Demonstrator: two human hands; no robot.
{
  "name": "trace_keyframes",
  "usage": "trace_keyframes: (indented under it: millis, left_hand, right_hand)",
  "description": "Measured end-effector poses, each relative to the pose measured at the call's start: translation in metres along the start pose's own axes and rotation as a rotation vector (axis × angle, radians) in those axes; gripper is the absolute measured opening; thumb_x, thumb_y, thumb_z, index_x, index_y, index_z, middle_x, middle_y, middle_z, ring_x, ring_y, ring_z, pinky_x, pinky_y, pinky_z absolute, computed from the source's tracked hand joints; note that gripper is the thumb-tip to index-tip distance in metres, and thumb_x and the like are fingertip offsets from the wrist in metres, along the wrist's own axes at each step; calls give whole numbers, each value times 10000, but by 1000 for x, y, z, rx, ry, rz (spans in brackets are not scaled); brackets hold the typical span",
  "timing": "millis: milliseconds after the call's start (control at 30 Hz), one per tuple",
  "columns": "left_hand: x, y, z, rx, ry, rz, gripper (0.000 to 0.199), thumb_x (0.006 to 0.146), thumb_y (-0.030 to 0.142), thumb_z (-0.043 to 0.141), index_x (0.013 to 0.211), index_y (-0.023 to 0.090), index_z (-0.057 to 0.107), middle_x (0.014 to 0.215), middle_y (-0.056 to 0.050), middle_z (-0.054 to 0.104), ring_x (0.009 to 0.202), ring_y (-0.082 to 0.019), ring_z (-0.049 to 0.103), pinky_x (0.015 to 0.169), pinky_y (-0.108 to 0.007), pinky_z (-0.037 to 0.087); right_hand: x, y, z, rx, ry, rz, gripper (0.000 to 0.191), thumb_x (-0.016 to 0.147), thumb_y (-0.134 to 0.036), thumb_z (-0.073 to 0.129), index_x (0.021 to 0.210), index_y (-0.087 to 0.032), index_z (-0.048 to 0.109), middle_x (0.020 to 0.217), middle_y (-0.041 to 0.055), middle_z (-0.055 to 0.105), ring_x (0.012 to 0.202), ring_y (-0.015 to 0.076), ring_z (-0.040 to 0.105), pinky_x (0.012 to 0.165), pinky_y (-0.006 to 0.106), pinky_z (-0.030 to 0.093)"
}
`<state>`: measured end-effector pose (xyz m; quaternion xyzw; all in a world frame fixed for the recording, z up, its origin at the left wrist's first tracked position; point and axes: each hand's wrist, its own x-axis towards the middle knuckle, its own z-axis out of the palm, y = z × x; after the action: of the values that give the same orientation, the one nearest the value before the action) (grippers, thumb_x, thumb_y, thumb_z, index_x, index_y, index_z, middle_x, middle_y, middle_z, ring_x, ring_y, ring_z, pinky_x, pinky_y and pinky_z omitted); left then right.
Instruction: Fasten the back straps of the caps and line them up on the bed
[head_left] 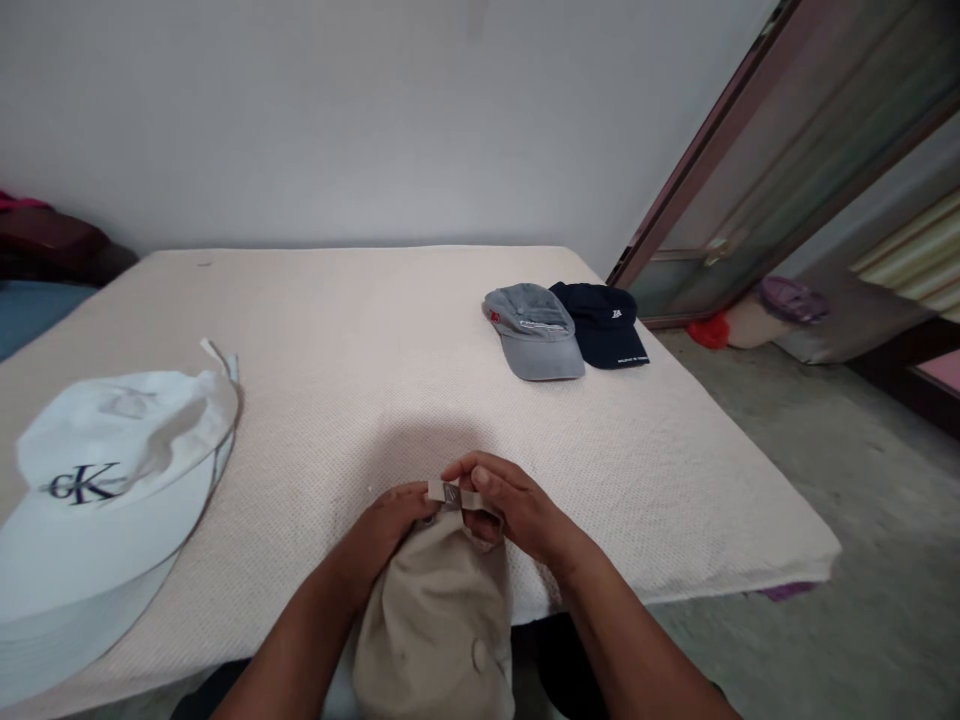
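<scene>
A beige cap (442,615) is held at the table's near edge, its back strap and metal buckle (451,494) facing away from me. My left hand (397,520) is closed on the left end of the strap, beside the buckle. On the right side, my right hand (510,500) grips the strap and the edge of the back opening, its fingers curled around it. Toward me, the crown hangs down with its top button showing; the brim is hidden.
White caps with a CK logo (112,480) lie stacked at the left. A grey cap (532,330) and a navy cap (604,322) overlap at the back right. All rest on a table with a pale cloth (337,330); a wall stands behind, and a glazed door is at the right.
</scene>
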<state>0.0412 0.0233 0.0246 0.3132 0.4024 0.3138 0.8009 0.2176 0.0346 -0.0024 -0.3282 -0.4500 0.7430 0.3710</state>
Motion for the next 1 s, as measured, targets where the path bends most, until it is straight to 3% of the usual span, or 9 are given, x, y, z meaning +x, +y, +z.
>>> trace_keyframes:
  millis: [167,333,500,700,1000]
  left_hand:
    - [-2,3,2,-134,-65,69,224,809,267,535,844,142,719,763,-84,686,679,-199,599,669,-300,441]
    - [0,-1,-1,-188,-20,54,210,788,265,591,872,119,716,755,-83,679,673,-181,581,647,-277,447]
    - [2,-4,-4,-175,-39,43,178,784,237,610,863,121,719,728,-77,683,660,-177,587,645,-273,444]
    - [3,-6,-6,-108,6,-9,169,753,225,649,856,118,729,724,-79,698,657,-171,598,663,-271,452]
    - [1,-5,-6,109,-14,-42,113,719,261,681,747,158,719,747,-54,710,712,-176,612,704,-272,442]
  right_hand:
    - [-5,-3,-7,93,-18,61,315,860,-435,542,984,-150,595,747,35,605,581,106,531,553,237,399]
    - [-8,-1,-12,74,-1,109,210,763,-315,697,845,-148,599,626,-28,547,496,59,414,480,198,291]
    - [-8,3,-11,82,7,115,233,821,-367,638,799,-137,609,611,-26,528,460,48,400,442,197,264]
    - [-8,1,-10,89,-33,78,298,811,-312,653,1074,-189,590,576,-56,535,413,38,374,399,170,255]
    - [-8,0,-7,99,-95,41,281,818,-298,656,1065,-186,584,574,-58,558,393,29,361,391,160,281]
